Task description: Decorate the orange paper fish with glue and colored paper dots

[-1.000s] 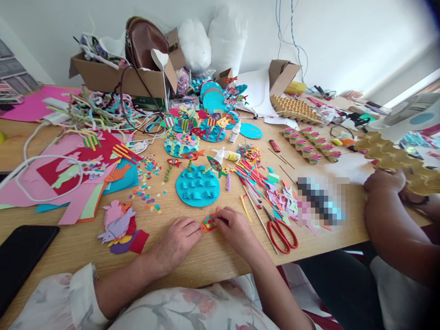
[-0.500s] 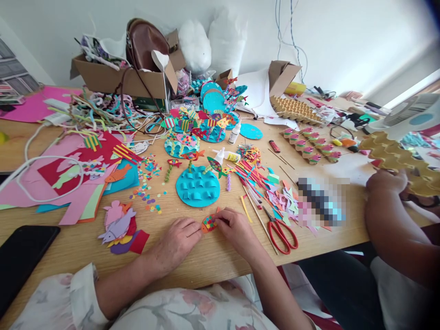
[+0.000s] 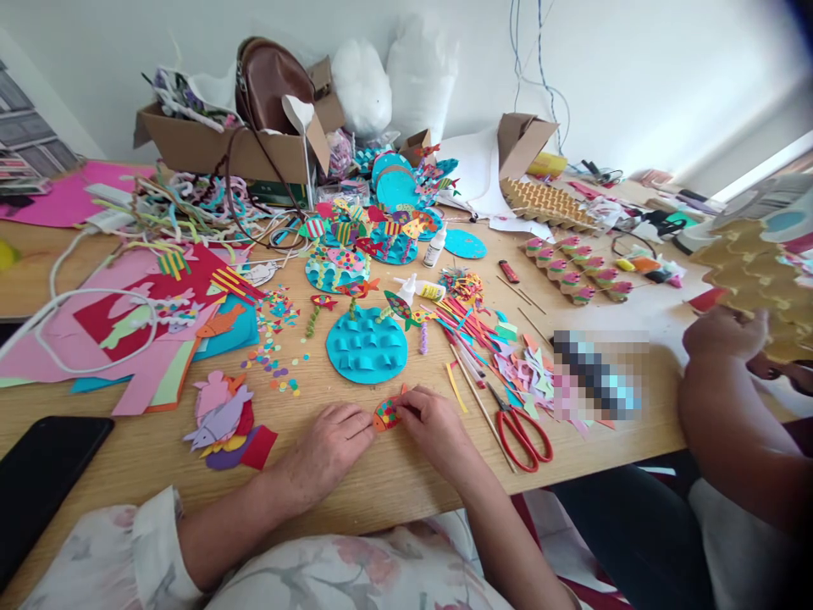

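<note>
An orange paper fish (image 3: 386, 413), dotted with coloured circles, lies on the table before me. Fingers resting flat, my left hand (image 3: 336, 445) touches the fish's head end. My right hand (image 3: 435, 428) is closed in a pinch over its tail end; what sits between the fingertips is hidden. Just beyond the fish is a turquoise oval base (image 3: 367, 347) with curled paper strips. Left of my hands is a pile of cut paper fish (image 3: 222, 411). Red-handled scissors (image 3: 524, 434) lie to the right, near a long wooden stick (image 3: 483, 405).
Glue bottles (image 3: 434, 248), finished fish scenes (image 3: 336, 263) and confetti dots (image 3: 274, 318) lie further back. A phone (image 3: 47, 466) is at the left edge. On the right, a co-worker's hand (image 3: 724, 335) holds an egg tray (image 3: 749, 271). Paper scraps (image 3: 527, 368) lie near the scissors.
My hands and the fish stay nearly in place. At right, the co-worker's egg tray has tilted and shifted, and that person's hand moved slightly.
</note>
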The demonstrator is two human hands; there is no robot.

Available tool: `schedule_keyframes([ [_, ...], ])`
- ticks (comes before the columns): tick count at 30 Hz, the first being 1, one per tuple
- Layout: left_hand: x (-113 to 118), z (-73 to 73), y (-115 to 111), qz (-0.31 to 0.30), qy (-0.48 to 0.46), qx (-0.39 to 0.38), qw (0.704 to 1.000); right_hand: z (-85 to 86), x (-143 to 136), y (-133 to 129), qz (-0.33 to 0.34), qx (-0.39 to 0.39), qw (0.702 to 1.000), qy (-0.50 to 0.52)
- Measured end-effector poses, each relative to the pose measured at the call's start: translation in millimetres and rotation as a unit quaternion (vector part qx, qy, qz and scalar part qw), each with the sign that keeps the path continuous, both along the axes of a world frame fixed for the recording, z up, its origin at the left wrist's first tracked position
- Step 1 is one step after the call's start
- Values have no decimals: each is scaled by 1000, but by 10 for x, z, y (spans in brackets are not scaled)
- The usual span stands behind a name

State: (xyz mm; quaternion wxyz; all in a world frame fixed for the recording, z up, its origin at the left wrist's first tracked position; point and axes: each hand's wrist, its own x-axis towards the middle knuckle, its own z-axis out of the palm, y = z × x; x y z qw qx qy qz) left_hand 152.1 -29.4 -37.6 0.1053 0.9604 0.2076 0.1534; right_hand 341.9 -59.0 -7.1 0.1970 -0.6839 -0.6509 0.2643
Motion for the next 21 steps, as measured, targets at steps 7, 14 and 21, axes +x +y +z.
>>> schedule_keyframes([
  [7, 7, 8, -5, -3, 1, 4, 1000, 2, 3, 1, -12, 3, 1000, 0],
  [14, 14, 84, -10, 4, 10, -13, 1000, 94, 22, -41, -4, 42, 999, 15],
  [21, -103, 389, 35, 32, -29, -89, 995, 185, 128, -221, -41, 107, 993, 31],
])
